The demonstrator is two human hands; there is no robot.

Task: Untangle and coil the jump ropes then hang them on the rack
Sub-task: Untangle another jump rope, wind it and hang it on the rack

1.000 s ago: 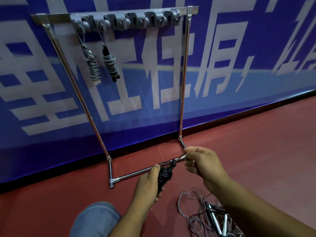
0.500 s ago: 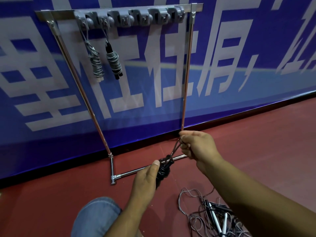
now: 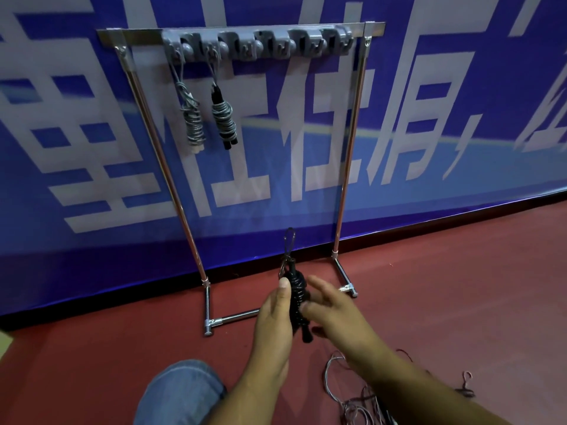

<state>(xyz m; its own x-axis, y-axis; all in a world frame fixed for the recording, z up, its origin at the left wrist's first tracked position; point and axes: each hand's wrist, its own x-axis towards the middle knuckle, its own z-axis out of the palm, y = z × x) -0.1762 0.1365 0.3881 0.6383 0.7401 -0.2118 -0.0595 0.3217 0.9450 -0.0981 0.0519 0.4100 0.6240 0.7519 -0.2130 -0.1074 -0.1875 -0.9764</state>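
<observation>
The banner is deep blue with big white characters — the floor dark red. The rack is shiny silver, its hook strip grey. Both hanging ropes are grey — the nearest rope black.

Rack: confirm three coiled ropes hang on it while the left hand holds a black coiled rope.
Two, not three: the head view shows only the white-handled rope and the black-handled rope on the rack. The left hand does hold the black coiled rope.
</observation>
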